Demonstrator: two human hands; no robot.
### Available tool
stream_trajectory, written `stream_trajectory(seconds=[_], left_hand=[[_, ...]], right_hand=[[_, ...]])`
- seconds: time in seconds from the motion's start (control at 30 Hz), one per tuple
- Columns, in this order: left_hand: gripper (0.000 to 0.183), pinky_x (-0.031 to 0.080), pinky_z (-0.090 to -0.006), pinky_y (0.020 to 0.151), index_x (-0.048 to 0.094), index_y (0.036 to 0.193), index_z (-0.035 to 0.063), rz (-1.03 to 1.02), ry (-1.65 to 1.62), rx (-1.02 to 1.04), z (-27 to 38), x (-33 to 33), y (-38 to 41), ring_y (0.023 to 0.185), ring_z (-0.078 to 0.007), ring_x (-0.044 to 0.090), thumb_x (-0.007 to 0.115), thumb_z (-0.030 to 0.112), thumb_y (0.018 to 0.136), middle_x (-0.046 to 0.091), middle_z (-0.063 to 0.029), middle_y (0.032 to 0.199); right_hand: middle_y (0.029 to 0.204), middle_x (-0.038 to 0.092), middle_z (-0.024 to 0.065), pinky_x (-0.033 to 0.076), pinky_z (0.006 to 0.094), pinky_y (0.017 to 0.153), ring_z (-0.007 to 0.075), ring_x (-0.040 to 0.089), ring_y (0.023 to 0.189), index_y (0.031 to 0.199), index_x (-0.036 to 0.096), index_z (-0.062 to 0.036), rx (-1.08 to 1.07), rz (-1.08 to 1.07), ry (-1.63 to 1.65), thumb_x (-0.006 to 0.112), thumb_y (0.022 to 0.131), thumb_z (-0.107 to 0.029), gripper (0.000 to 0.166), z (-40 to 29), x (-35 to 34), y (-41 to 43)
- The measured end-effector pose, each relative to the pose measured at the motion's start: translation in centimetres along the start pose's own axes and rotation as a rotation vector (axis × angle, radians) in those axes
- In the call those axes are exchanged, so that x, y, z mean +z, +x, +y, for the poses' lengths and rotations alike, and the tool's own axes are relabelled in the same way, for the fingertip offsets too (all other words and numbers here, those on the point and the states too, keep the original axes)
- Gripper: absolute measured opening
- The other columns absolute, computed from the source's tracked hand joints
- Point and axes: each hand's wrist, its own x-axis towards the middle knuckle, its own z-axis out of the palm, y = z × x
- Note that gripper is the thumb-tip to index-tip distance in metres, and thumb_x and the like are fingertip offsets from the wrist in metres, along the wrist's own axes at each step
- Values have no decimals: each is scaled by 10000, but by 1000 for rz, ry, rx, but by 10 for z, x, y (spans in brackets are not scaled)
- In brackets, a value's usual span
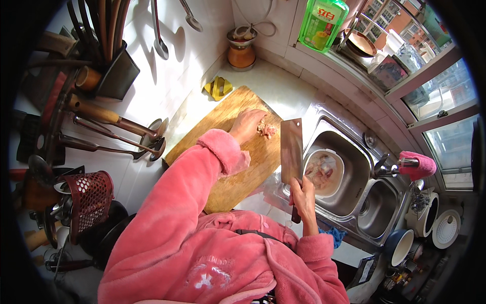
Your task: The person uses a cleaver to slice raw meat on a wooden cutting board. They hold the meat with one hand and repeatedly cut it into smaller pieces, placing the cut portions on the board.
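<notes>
My right hand (303, 197) grips the dark handle of a Chinese cleaver (291, 150). Its broad blade stands over the gap between the wooden cutting board (224, 193) and the sink. On the board, my left hand (247, 123) rests beside a small heap of cut raw meat (266, 130). Those fingers curl towards the heap, and their tips are partly hidden. A larger pale piece of raw meat (243, 161) lies by my left cuff, which covers part of it. In the sink, a white plastic tub (340, 167) holds more raw meat in liquid.
The double-basin steel sink (357, 197) with a faucet (383, 169) lies to the right. Yellow plastic item (218, 88) and an orange-brown jar (242, 57) stand behind the board. Hanging ladles (155, 150) crowd the left wall. A green detergent bottle (322, 24) occupies the windowsill.
</notes>
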Motion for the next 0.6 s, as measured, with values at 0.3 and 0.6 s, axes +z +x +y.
stream_trajectory(seconds=[0.3, 0.6], left_hand=[[292, 508, -434, 844, 653, 1182, 49, 52, -87, -237, 17, -23, -38, 953, -332, 653, 629, 56, 892, 692, -141, 1020], [264, 481, -417, 788, 637, 986, 44, 8, 51, -341, 10, -15, -133, 900, -316, 608, 780, 166, 802, 607, -131, 851]], right_hand=[[562, 502, 15, 376, 297, 393, 106, 465, 414, 804, 529, 1, -38, -32, -22, 557, 961, -177, 239, -1, 9, -1], [639, 598, 112, 464, 361, 487, 185, 585, 513, 1060, 651, 27, -96, -135, -165, 569, 968, -240, 294, 20, 22, 5]])
